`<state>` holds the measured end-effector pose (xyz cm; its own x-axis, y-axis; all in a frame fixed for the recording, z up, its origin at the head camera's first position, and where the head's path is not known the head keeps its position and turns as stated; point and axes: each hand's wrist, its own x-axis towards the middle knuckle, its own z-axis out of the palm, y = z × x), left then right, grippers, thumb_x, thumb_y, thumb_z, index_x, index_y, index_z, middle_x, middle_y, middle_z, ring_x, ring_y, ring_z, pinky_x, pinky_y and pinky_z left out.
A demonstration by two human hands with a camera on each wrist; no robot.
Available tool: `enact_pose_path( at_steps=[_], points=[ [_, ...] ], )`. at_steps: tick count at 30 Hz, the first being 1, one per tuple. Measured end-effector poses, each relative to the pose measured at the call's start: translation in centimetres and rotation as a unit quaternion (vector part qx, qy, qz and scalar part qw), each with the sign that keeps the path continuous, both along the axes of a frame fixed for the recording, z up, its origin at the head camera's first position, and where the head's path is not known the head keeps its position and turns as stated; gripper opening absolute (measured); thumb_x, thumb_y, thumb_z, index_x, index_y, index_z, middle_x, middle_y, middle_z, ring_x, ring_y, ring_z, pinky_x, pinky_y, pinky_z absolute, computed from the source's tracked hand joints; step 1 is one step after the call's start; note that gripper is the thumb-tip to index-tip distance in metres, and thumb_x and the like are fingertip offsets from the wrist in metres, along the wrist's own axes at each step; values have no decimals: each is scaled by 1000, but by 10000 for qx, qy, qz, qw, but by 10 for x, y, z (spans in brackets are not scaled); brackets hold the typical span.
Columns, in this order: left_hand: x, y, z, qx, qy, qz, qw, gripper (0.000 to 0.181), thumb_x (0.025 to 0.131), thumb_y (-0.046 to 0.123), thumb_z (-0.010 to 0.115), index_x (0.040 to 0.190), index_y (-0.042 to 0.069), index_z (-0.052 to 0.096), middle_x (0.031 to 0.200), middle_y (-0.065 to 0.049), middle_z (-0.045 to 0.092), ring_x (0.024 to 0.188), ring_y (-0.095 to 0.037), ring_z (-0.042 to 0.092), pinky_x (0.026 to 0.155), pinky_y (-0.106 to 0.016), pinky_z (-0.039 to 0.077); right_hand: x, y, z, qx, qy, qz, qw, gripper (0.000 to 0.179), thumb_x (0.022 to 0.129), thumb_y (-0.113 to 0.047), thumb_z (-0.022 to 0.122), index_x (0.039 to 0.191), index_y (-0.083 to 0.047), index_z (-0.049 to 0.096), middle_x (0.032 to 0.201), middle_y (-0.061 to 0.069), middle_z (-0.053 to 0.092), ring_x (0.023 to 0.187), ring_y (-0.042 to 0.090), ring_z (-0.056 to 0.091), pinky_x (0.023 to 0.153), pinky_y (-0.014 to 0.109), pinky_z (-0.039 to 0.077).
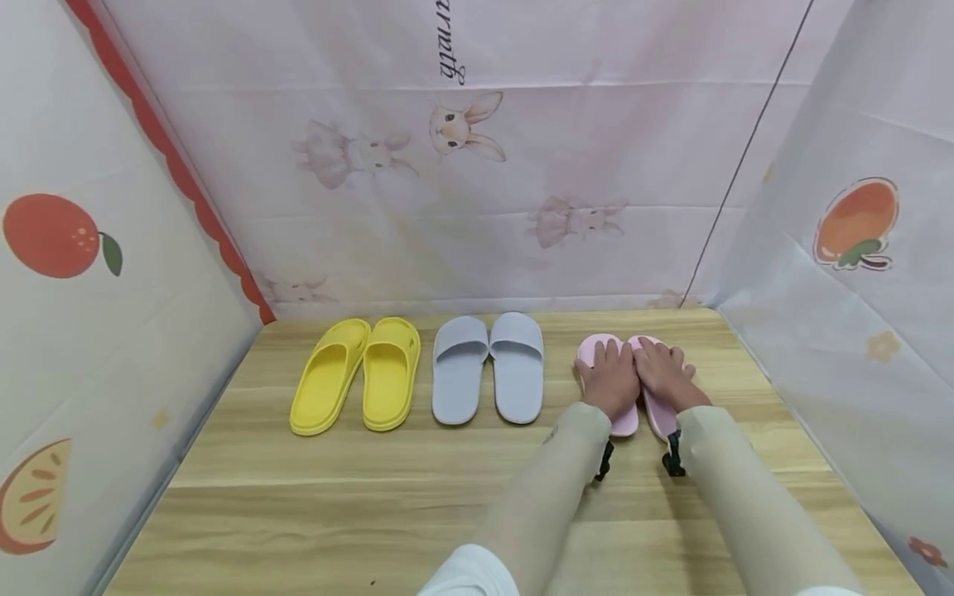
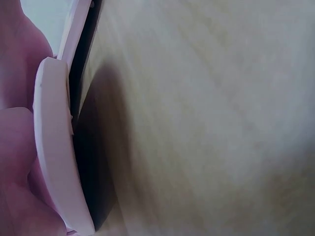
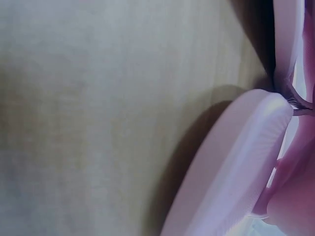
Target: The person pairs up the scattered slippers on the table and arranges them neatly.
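On the right of the wooden surface, a left pink slipper [image 1: 624, 425] and a right pink slipper [image 1: 659, 418] lie side by side, toes away from me. My left hand [image 1: 613, 382] grips the left one from above, its fingers spread across the upper part. My right hand [image 1: 666, 377] holds the right one likewise, its fingers reaching over the outer side. Both hands hide most of the uppers. In the left wrist view, the pale pink sole edge [image 2: 56, 142] shows with dark shadow beneath it. The right wrist view shows a rounded pink end [image 3: 246, 157] close up.
Left of the hands stands a grey pair of slippers [image 1: 519, 389], and further left a yellow pair [image 1: 387, 389]. Printed sheets form a back wall [image 1: 373, 257], a left wall [image 1: 149, 331] and a right wall [image 1: 805, 331] around the wooden surface [image 1: 335, 513].
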<state>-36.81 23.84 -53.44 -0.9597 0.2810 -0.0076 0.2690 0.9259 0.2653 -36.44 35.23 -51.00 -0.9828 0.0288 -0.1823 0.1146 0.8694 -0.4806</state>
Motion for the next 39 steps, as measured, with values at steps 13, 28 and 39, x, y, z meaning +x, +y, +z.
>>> enact_pose_path(
  at_steps=[13, 28, 39],
  points=[
    [-11, -4, 7, 57, -40, -152, 9999, 49, 110, 40, 24, 157, 33, 34, 165, 4, 29, 154, -20, 22, 112, -64, 28, -10, 3, 2, 63, -90, 24, 9999, 66, 108, -43, 14, 159, -1, 17, 160, 31, 16, 140, 60, 9, 101, 79, 12],
    [-27, 2, 4, -78, -88, -95, 9999, 51, 110, 40, 23, 160, 32, 27, 167, 3, 24, 154, -21, 20, 112, -63, 29, -27, 6, -2, -2, -64, 98, 9999, 67, 108, -44, 13, 160, -3, 17, 161, 31, 15, 140, 60, 8, 101, 79, 11],
    [-32, 4, 6, -95, -76, -5, 9999, 51, 110, 40, 23, 160, 33, 27, 168, 3, 23, 155, -21, 20, 113, -62, 30, -38, 9, -3, 28, -29, 71, 10000, 65, 108, -43, 15, 159, -4, 20, 160, 30, 17, 141, 59, 9, 101, 79, 11]
  ],
)
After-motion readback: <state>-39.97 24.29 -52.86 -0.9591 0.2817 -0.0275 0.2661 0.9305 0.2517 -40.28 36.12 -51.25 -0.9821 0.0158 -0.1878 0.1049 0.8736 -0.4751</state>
